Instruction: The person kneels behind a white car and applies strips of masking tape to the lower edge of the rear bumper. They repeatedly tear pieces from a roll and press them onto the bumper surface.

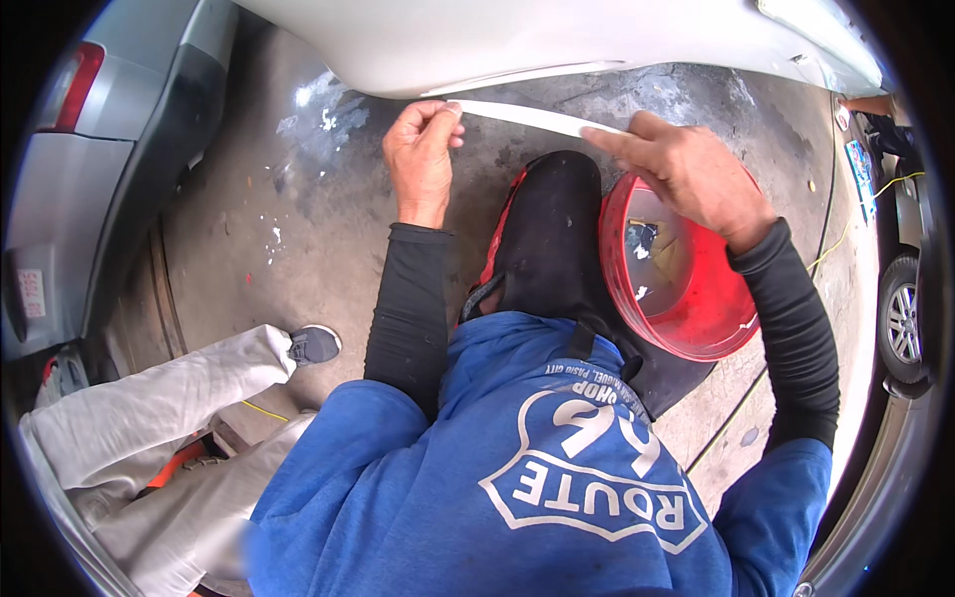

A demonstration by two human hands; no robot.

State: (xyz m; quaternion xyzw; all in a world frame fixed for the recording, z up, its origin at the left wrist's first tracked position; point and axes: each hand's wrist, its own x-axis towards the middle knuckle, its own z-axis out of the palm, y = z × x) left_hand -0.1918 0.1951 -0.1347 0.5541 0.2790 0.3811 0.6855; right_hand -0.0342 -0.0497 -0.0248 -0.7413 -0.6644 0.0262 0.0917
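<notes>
A narrow white strip (527,117), which looks like masking tape, stretches between my hands with a slight bow. My left hand (423,154) pinches its left end between thumb and fingertips. At the other end, my right hand (691,174) is closed on the strip, its index finger stretched along it; the thumb is partly hidden. The strip is held just below the lower edge of a white vehicle panel (497,40). Beneath my right hand is a red bucket (617,269), its mouth toward me, with scraps and brownish sheet pieces inside.
A silver vehicle (75,199) stands at the left. Another person's legs (179,398) and dark shoe (315,345) reach in at lower left. At the far right are another person's arm (870,103), a car wheel (900,313) and a yellow cord (846,234) on the stained concrete floor (234,149).
</notes>
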